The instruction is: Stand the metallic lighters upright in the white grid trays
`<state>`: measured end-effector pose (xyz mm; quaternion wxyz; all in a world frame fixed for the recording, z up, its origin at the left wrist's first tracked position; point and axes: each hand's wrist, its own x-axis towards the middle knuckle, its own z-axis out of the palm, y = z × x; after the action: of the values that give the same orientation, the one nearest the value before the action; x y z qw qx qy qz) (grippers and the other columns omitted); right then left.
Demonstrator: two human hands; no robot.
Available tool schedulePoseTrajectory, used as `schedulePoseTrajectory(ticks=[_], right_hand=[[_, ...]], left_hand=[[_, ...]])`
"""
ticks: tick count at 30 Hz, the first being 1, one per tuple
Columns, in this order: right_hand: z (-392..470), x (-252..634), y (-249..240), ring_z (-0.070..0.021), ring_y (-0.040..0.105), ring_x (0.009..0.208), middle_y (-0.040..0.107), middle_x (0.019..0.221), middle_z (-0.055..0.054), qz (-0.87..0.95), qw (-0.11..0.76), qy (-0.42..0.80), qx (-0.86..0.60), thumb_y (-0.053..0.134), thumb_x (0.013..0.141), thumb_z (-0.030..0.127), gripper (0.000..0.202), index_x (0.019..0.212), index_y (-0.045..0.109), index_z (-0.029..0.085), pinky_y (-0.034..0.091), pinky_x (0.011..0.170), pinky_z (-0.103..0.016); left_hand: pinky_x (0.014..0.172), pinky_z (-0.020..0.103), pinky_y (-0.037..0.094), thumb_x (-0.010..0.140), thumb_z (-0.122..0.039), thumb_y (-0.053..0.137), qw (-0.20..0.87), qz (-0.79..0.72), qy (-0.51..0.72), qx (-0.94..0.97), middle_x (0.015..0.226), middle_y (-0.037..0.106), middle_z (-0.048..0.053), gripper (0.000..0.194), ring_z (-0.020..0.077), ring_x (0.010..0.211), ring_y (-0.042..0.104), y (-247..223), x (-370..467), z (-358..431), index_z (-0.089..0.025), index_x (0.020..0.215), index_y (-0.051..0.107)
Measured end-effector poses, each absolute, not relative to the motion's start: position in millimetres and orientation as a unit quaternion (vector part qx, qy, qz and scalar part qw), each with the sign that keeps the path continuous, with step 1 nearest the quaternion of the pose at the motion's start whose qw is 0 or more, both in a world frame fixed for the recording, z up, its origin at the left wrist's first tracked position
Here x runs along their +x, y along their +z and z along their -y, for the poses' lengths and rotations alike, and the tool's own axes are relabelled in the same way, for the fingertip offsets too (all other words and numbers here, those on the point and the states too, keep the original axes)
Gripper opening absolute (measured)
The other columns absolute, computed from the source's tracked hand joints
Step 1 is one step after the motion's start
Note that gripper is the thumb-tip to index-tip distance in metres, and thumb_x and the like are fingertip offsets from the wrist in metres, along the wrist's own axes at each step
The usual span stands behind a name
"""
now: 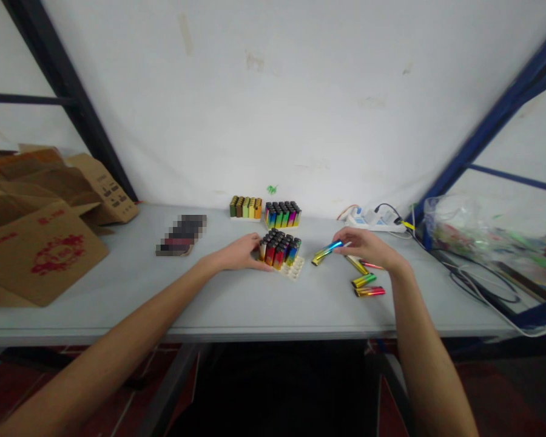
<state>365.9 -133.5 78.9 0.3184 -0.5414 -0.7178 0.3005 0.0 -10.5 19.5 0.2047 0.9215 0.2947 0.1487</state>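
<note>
A white lighter tray (293, 271) stands in the middle of the table, with upright metallic lighters (278, 255) in most of it and bare holes at its front right. My left hand (242, 252) is wrapped round the tray's left side, thumb in front and fingers behind. To the right, my right hand (361, 246) pinches a blue and yellow lighter (328, 251), tilted and apart from the tray. Below and beside that hand lie loose lighters, among them a green and gold lighter (363, 280) and a red and gold lighter (369, 292).
Behind the tray stand a block of black-topped lighters (283, 215) and a block of gold-topped lighters (246, 208). A blurred-out flat object (182, 235) lies left. Cardboard boxes (50, 255) fill the left end. A power strip (375, 221), cables and plastic bags (464, 227) are right.
</note>
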Motion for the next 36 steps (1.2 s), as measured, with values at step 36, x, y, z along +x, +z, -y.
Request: schedulePoseTrajectory(ticks=[36], right_hand=[[125.9, 261.4, 55.2, -0.012, 0.041, 0.054, 0.045, 0.056, 0.003, 0.65, 0.46, 0.222, -0.562, 0.054, 0.092, 0.078, 0.063, 0.066, 0.055, 0.021, 0.033, 0.054, -0.027]], left_hand=[[0.09, 0.04, 0.052, 0.067, -0.08, 0.079, 0.227, -0.305, 0.159, 0.911, 0.104, 0.064, 0.008, 0.066, 0.0295, 0.094, 0.062, 18.1, 0.1, 11.6, -0.02, 0.094, 0.073]])
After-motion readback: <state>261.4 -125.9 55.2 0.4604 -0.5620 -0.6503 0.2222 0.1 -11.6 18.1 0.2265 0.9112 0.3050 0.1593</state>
